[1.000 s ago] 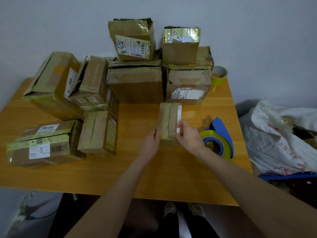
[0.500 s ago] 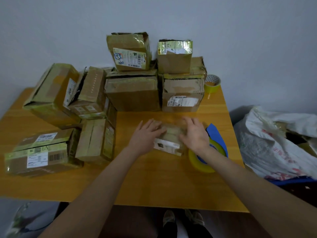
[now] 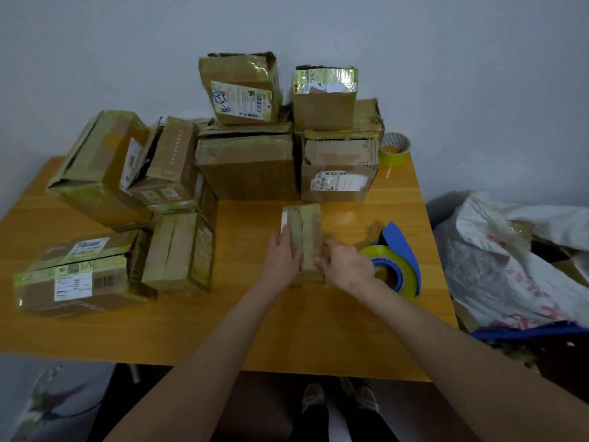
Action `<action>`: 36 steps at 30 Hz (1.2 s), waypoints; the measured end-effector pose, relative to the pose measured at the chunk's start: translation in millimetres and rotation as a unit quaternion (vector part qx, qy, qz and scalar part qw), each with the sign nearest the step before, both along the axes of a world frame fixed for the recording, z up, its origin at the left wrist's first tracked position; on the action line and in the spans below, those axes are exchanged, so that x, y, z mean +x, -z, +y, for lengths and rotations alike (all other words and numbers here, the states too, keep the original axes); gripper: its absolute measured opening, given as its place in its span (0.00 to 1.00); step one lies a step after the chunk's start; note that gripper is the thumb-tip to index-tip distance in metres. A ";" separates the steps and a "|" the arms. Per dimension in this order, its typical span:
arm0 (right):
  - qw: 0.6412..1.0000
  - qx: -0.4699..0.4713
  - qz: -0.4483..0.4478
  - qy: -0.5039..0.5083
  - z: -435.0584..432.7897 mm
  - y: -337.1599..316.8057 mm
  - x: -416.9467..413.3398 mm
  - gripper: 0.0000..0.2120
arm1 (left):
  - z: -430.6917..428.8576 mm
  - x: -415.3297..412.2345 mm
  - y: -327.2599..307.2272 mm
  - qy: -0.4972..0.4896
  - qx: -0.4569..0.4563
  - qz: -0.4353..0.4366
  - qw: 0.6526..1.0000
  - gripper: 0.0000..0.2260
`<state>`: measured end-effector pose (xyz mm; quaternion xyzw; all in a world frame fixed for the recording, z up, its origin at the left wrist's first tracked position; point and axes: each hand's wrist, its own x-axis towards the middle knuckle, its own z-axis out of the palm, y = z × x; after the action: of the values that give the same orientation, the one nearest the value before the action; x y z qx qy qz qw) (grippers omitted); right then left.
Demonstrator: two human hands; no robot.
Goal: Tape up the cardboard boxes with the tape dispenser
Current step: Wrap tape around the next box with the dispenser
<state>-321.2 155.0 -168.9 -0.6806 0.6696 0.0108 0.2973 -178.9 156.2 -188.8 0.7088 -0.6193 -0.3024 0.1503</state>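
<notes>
Left hand (image 3: 282, 256) pressed flat against the small box (image 3: 304, 221), right hand (image 3: 345, 261) at its other side, grip too blurred to tell; the dispenser (image 3: 396, 263), just right of the box, is best used once the box is held square.

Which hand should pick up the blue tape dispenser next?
Probably the right hand. The tape dispenser lies right beside it, to the right of the small cardboard box. The left hand is on the box's other side and would have to cross over.
</notes>
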 end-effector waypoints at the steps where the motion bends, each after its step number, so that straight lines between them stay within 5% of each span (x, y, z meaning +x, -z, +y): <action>1: 1.000 -0.023 0.002 0.013 0.7 -2.5 -9.2 0.22 | 2.7 0.4 -0.6 0.024 -0.026 -0.036 0.999 0.28; 5: 0.988 -0.096 0.037 0.116 2.9 -4.6 -65.1 0.29 | 11.6 1.0 4.5 0.196 -0.056 -0.156 0.967 0.31; 9: 0.977 0.021 0.120 0.175 7.1 5.9 -104.8 0.33 | 13.2 0.0 7.9 0.232 -0.029 -0.201 0.951 0.32; 12: 0.969 0.099 0.022 0.227 5.4 17.3 -119.0 0.14 | 12.7 2.1 6.1 0.234 -0.019 -0.215 0.948 0.33; 15: 0.951 0.148 -0.059 0.264 0.4 18.7 -126.0 0.17 | 14.1 2.3 3.7 0.231 -0.012 -0.205 0.951 0.33; 24: 0.969 0.083 -0.076 0.221 -10.3 -0.9 -114.5 0.16 | 16.3 5.3 1.7 0.220 -0.021 -0.169 0.961 0.34; 29: 0.994 0.044 -0.002 0.099 -13.6 -22.8 -101.9 0.33 | 20.7 10.2 2.9 0.193 -0.049 -0.137 0.970 0.33; 36: 0.979 0.086 -0.153 0.103 -11.1 -20.9 -101.1 0.30 | 23.3 14.2 5.4 0.191 -0.055 -0.111 0.974 0.31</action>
<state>-422.3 143.9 -148.1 -0.5737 0.6790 -0.0670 0.4532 -164.8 179.5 -194.2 0.5970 -0.7719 -0.2105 0.0593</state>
